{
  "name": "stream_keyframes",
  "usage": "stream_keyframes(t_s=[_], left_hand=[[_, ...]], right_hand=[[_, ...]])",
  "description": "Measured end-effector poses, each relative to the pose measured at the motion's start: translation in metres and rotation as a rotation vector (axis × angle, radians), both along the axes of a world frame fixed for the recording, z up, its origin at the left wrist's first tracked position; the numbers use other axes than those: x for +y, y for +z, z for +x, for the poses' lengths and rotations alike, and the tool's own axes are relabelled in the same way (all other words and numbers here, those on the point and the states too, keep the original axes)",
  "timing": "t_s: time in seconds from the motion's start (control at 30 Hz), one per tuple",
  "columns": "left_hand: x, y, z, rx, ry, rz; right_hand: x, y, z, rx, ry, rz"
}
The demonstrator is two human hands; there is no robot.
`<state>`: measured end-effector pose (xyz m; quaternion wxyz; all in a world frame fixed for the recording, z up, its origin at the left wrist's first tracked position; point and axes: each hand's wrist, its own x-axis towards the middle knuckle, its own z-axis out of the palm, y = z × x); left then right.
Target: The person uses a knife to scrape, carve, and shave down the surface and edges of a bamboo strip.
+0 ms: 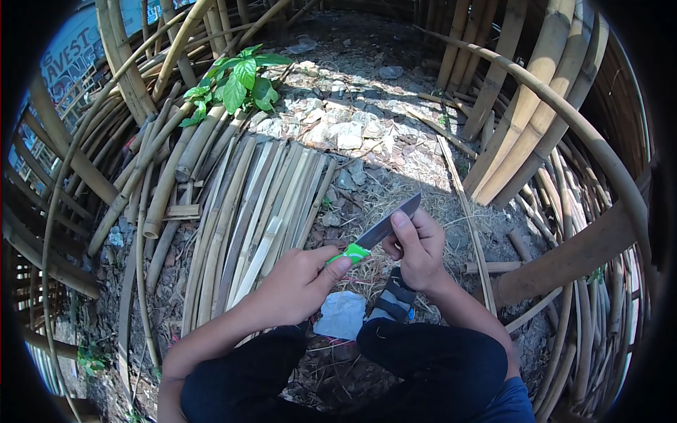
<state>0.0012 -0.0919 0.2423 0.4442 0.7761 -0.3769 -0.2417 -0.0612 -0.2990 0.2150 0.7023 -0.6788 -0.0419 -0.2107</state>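
Note:
A knife (381,231) with a dark metal blade and a bright green handle is held in front of my knees, its blade slanting up to the right. My left hand (302,283) is closed around the green handle, thumb laid along it. On the blade near the tip rests the thumb of my right hand (417,248), with its fingers curled behind. The far side of the blade is hidden by those fingers. Beneath the hands, a pale flat piece (340,315) lies on the ground beside my strapped sandal (393,297).
Split bamboo strips (257,204) lie side by side on the left. Thick bamboo poles (525,106) lean at the right, and a curved cane (585,116) arcs across there. A leafy green plant (243,77) grows at the upper left. Stony ground (345,130) lies ahead.

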Motion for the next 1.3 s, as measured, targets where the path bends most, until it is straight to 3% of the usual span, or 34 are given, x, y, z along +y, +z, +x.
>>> stream_keyframes(t_s=[0.1, 0.23, 0.3, 0.4, 0.5, 0.63, 0.7, 0.83, 0.9, 1.03, 1.1, 1.3], left_hand=[[-0.001, -0.004, 0.001, -0.111, -0.091, -0.016], [-0.001, -0.012, 0.003, -0.052, -0.14, 0.015], [-0.002, -0.009, 0.002, -0.094, -0.145, -0.003], [-0.002, 0.003, 0.006, -0.238, -0.141, 0.03], [-0.002, 0.007, 0.01, -0.219, -0.253, -0.026], [-0.005, -0.012, 0.002, -0.237, -0.195, -0.076], [-0.004, -0.015, -0.004, -0.093, -0.109, -0.162], [-0.002, -0.007, -0.001, -0.086, -0.097, -0.159], [-0.002, -0.005, 0.006, -0.21, -0.189, -0.082], [-0.001, -0.006, 0.002, -0.07, -0.167, -0.112], [0.001, 0.001, 0.002, -0.076, -0.131, -0.049], [0.004, -0.004, 0.004, -0.204, -0.038, -0.095]], right_hand=[[-0.01, -0.008, 0.002, -0.014, 0.043, -0.042], [-0.01, -0.011, -0.001, 0.016, 0.046, -0.09], [-0.003, -0.02, 0.001, -0.183, -0.115, -0.254], [0.0, -0.02, 0.006, -0.387, -0.16, -0.344], [-0.014, -0.009, 0.01, -0.412, -0.004, -0.407], [0.001, -0.012, 0.009, -0.384, -0.132, -0.423], [0.006, -0.013, 0.007, -0.388, -0.112, -0.253], [0.003, -0.022, 0.007, -0.403, -0.15, -0.291], [0.001, -0.021, 0.004, -0.362, -0.098, -0.346], [-0.004, -0.004, -0.001, -0.239, -0.068, -0.414], [-0.007, -0.004, -0.002, -0.112, 0.01, -0.169], [-0.004, -0.014, 0.0, -0.277, 0.002, -0.228]])
